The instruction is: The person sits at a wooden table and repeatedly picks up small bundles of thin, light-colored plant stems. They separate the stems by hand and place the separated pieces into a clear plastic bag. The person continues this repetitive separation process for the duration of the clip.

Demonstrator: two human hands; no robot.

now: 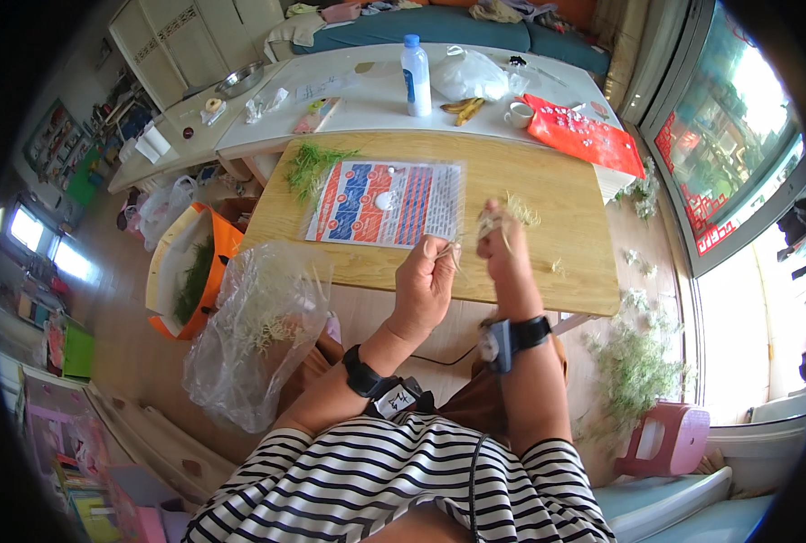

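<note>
My left hand is closed around thin pale strands, whose loose ends stick out by the thumb. To its right, my right hand is curled and blurred, with pale strands across its fingers. Both hands are above the near edge of the wooden table. A small tuft of pale strands lies just beyond my right hand, and a smaller wisp is nearer the edge. A printed sheet in a clear cover lies beyond my left hand, with a small white object on it.
Green sprigs lie at the table's far left corner. A clear plastic bag with pale strands hangs at my left, beside an orange paper bag holding greenery. Behind stand a bottle and a cup. A pink stool is at right.
</note>
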